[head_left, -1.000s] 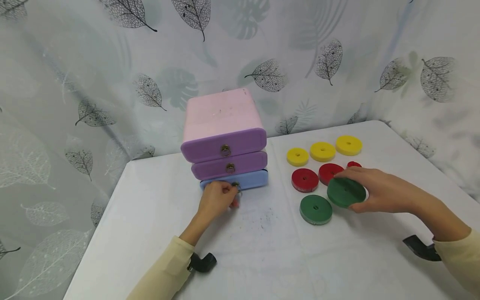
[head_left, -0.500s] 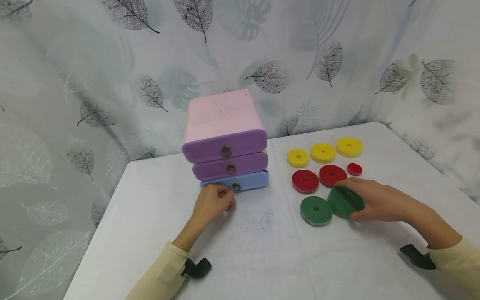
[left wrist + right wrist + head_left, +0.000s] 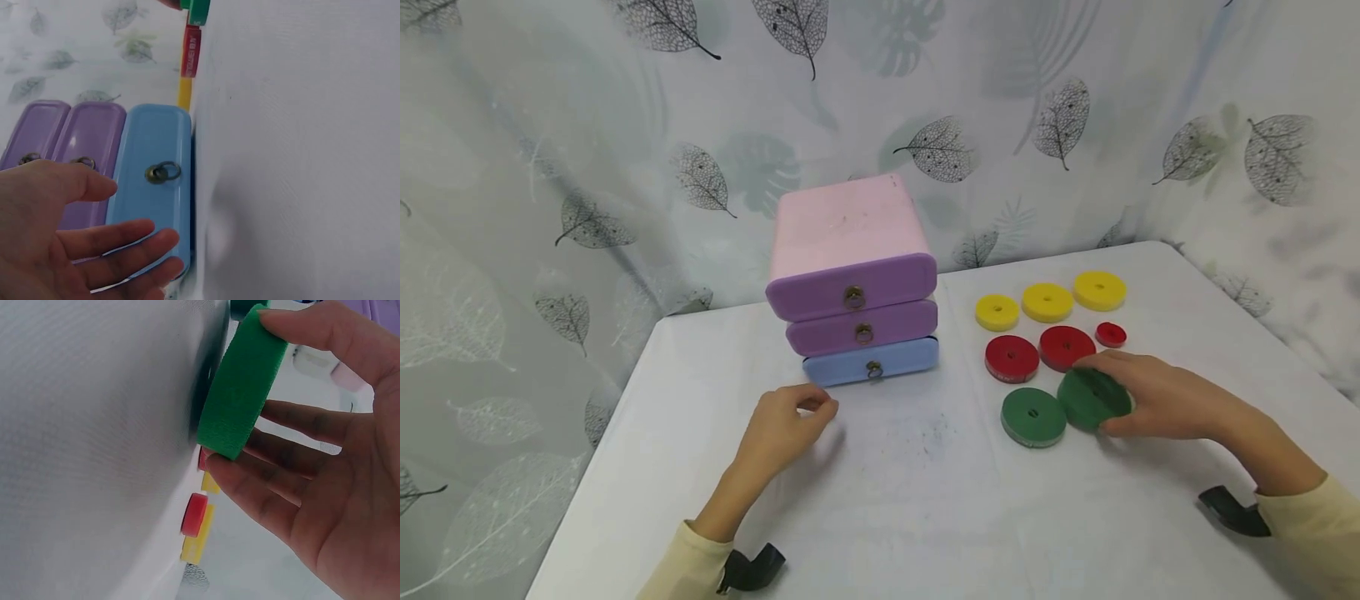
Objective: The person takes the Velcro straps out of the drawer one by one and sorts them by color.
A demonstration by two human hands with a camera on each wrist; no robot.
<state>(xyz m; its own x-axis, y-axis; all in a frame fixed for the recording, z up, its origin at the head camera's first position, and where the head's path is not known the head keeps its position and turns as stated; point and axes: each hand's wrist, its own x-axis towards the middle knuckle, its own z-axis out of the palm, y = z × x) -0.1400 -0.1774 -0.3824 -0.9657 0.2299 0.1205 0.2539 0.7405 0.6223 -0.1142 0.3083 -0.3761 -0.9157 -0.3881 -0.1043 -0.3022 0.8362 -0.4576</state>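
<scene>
My right hand (image 3: 1168, 400) holds a green tape roll (image 3: 1088, 402) between thumb and fingers, low over the table beside a second green roll (image 3: 1033, 417). In the right wrist view the held roll (image 3: 240, 384) is tilted, with one edge close to the white cloth. My left hand (image 3: 784, 429) holds nothing. It hovers in front of the blue bottom drawer (image 3: 880, 359), apart from its ring pull (image 3: 164, 172). In the left wrist view the fingers (image 3: 131, 253) are relaxed and spread. Above the blue drawer sit two purple drawers (image 3: 857, 286) in a pink cabinet (image 3: 846, 225). All three look closed.
Two larger red rolls (image 3: 1012, 358) and a small red roll (image 3: 1110, 334) lie behind the green ones. Farther back is a row of three yellow rolls (image 3: 1047, 302). A leaf-print curtain (image 3: 865, 100) hangs behind the white-covered table (image 3: 925, 508).
My left hand has let go of the blue drawer's ring pull and drawn back toward the lower left. My right hand has lowered the green roll slightly, beside the other green one.
</scene>
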